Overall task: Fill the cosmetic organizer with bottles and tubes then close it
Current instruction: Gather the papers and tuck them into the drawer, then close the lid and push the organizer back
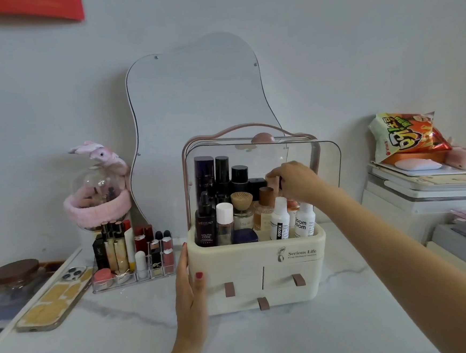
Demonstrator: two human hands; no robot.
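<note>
**Organizer, cream plastic, part-filled: handling entry**

Item: organizer [256, 260], upright on the marble worktop [267, 340], in front of a wavy mirror [192, 96]. Clear lid [325, 163] raised, not yet closed; pink handle [239, 130] over the top.

Contents: we count a dark dropper bottle [205, 223] at the organizer's front left, tall black bottles [212, 175] at its back left, a wood-capped bottle [242, 209] mid-front, two white bottles [291, 222] at its front right. Upper bay looks nearly full.

Hands: our left hand [189, 288] lies flat and open against the organizer's left wall, steadying it. Our right hand [296, 182] reaches into the back right of the organizer, its grip closed around a small pink piece [273, 183]; whether cap or whole bottle, we cannot tell.

Handling, as we judge it: the glass bottles are likely heavy, smooth and breakable, so take them by the body below the cap and lower them straight between neighbours. The white plastic ones are light and tip easily. The lid is thin and stiff; take it by its front edge.

Beside the organizer's left: lipstick tray [132, 256], phone [54, 299].
</note>
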